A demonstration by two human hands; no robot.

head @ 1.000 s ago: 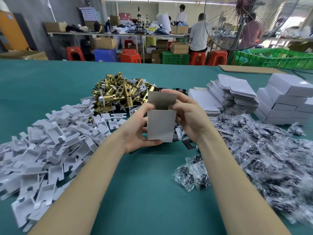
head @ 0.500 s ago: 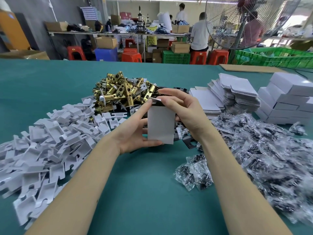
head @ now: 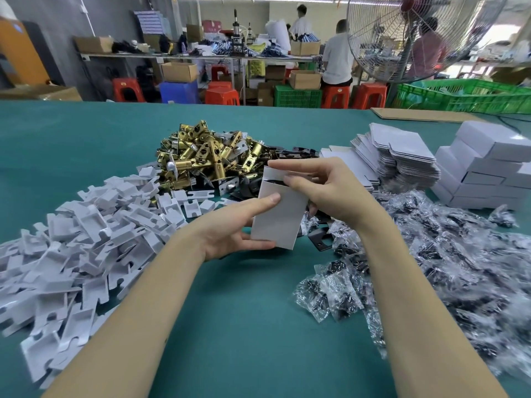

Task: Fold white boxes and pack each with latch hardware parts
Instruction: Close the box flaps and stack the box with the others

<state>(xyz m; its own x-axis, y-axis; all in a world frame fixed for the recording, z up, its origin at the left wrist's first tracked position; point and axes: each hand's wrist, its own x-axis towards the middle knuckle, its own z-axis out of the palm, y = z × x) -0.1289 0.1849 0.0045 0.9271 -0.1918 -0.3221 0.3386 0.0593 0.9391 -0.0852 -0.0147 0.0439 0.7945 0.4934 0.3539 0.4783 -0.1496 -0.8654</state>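
Above the middle of the bench, between my two hands, I hold the white box (head: 280, 218) upright and clear of the surface. My left hand (head: 232, 225) pinches its lower half, thumb on the front; my right hand (head: 324, 188) curls round the top, fingertips pressing the flap down. A dark slot shows there, so I judge the flap only partly tucked. Pressed crooked, it could crease or jam on whatever sits inside. It looks plain, matte grey-white, thin card. Beyond lie brass latches (head: 207, 156); white inserts (head: 86, 231) towards the left edge, bagged screws (head: 431, 254) towards the right.
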